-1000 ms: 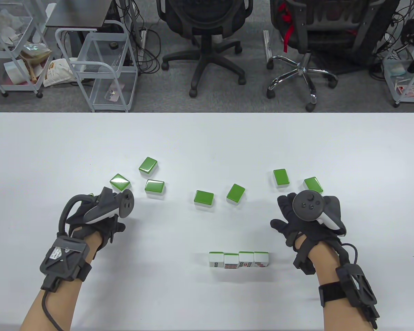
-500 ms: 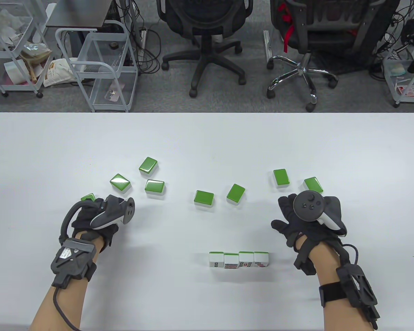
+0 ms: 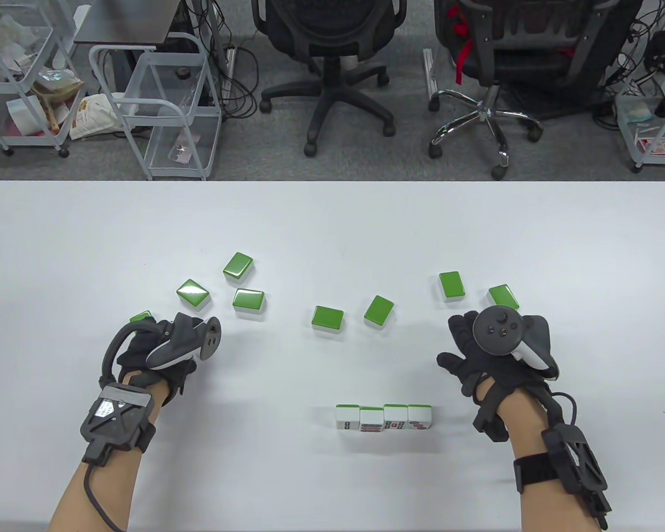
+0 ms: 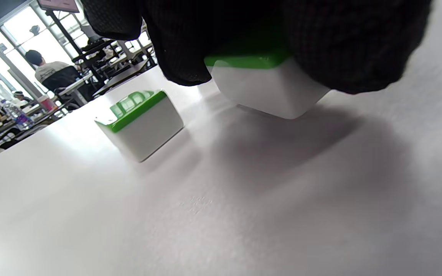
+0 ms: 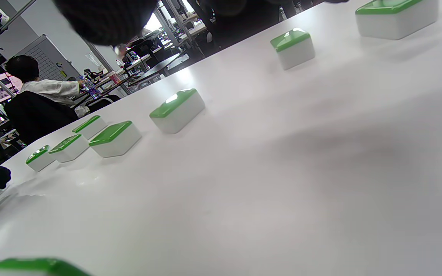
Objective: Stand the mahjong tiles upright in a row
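Several mahjong tiles stand upright in a row near the table's front middle. Other tiles lie green back up: three at the left, two in the middle, two at the right. My left hand grips one more flat tile at the far left. In the left wrist view my fingers clamp that tile from both sides, low on the table. My right hand rests on the table, fingers spread, holding nothing, right of the row.
The white table stretches far behind the tiles. Office chairs and wire carts stand on the floor beyond its far edge. In the right wrist view the flat tiles line up across the table.
My left wrist has shifted right and a little forward, and the green tile now shows at its fingertips. My right hand and the other tiles have not moved.
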A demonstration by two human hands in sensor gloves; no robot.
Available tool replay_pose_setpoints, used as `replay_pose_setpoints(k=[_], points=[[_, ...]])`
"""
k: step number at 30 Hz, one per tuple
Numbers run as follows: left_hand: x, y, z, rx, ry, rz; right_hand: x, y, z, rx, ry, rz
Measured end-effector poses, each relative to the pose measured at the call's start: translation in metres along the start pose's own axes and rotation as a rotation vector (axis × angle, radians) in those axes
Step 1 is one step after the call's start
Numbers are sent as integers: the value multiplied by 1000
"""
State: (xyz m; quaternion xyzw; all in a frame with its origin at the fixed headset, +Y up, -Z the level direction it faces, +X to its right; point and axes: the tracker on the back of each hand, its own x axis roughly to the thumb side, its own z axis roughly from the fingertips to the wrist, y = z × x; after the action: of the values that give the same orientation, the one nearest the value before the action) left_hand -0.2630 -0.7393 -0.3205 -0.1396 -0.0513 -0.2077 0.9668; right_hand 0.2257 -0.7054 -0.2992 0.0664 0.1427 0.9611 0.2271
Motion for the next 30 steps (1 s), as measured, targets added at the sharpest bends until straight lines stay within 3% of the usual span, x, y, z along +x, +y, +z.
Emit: replay_pose_setpoints(k=[6,12,16,23,30], points=[[20,22,16,-72,-192,259,-1,-1,0,-2,0,-4],[74,40,37,-296,-516,441,-2,-1,1,-4,0,-11],[116,53,46,-398,-660,463,-2,-2,1,-3,0,-18],[159,63,39,-420,-698,401,-3,-3,1,-3,-4,-31],[173,70,32,-387,-682,379,-5,-4,1,0,-3,-37]])
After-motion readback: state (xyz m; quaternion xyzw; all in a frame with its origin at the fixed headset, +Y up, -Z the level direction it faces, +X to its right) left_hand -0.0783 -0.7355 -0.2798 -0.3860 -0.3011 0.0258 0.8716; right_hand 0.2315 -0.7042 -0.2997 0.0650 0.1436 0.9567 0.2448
